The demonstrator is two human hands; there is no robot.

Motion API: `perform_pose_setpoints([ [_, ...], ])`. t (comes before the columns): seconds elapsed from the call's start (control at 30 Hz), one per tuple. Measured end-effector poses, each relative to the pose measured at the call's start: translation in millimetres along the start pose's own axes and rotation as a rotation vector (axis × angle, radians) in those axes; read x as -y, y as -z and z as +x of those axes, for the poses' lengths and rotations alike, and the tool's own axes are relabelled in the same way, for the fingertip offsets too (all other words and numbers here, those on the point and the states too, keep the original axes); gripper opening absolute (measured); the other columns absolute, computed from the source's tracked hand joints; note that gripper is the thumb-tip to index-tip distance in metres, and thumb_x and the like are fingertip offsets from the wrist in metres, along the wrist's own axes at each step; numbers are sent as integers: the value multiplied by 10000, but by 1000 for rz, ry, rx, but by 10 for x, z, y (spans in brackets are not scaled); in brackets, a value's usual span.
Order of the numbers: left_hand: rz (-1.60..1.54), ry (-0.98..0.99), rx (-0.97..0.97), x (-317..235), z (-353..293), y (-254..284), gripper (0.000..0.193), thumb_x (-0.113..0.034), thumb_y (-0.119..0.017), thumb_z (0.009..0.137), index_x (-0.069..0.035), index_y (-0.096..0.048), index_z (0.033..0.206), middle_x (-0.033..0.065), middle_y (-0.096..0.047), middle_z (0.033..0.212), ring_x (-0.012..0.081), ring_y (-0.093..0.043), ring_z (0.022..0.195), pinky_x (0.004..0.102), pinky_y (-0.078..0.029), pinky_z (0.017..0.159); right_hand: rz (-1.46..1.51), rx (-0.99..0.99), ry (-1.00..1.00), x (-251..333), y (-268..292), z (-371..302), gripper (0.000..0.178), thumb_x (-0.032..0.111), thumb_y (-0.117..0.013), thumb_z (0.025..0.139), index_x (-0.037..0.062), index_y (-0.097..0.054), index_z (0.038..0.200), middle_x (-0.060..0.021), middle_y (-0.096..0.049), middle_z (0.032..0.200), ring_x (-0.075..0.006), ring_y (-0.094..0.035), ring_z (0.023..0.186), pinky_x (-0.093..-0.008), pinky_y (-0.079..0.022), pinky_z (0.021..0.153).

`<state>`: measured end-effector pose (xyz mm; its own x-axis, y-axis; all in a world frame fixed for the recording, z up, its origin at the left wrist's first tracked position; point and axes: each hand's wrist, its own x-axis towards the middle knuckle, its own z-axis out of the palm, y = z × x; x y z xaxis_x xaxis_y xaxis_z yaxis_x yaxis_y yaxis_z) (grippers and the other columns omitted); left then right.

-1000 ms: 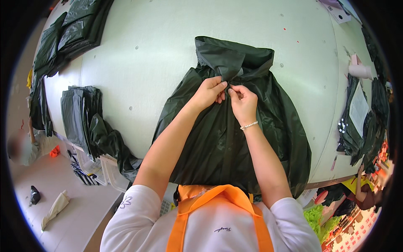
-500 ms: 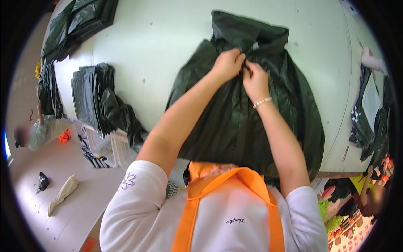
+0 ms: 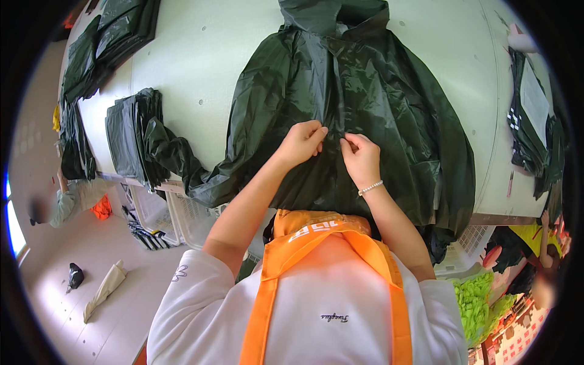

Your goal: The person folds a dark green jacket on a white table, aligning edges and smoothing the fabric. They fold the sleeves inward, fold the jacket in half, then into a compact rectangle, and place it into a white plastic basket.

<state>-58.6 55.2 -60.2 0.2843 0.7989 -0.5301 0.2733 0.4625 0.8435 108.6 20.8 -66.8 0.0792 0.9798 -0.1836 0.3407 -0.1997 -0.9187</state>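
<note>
A dark green hooded raincoat [image 3: 377, 109] lies spread on the white table, its hood at the far side and its hem toward me. Over the lower middle of its front, my left hand [image 3: 302, 145] is closed in a pinch at the left side of the front opening. My right hand [image 3: 362, 159], wearing a beaded bracelet, pinches at the right side of that opening. A small gap separates the two sets of fingertips. The exact bit of fabric between the fingers is too small to make out.
To the left, a stack of folded dark green garments [image 3: 131, 134] lies at the table [image 3: 182, 73] edge. More dark bundles [image 3: 125, 36] sit far left. White plastic crates [image 3: 191, 219] stand below the near edge. Other people are at both sides.
Both hands have moved down from the collar to the lower front and parted slightly. The raincoat's hood now sits higher in view, and its left sleeve lies spread outward.
</note>
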Motion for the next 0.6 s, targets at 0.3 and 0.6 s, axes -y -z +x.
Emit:
perform_pose_setpoints([
  [0.3,-605,45,-95,99,-192,-184,183,-227,-522,933,-126,-507,781,-64,-449,629,24,-425,545,181,-342,483,247,95,-65,94,-152,-119,266,177,-725,768,-58,-629,850,-111,-631,692,-163,-601,589,-275,-475,564],
  [0.6,-538,-153,-188,208,-327,-236,199,-257,-446,957,-74,-498,1016,17,-529,746,111,-501,655,226,-399,599,84,140,-45,206,-104,-127,177,136,-697,789,-17,-619,829,-112,-624,705,-183,-595,608,-285,-474,583],
])
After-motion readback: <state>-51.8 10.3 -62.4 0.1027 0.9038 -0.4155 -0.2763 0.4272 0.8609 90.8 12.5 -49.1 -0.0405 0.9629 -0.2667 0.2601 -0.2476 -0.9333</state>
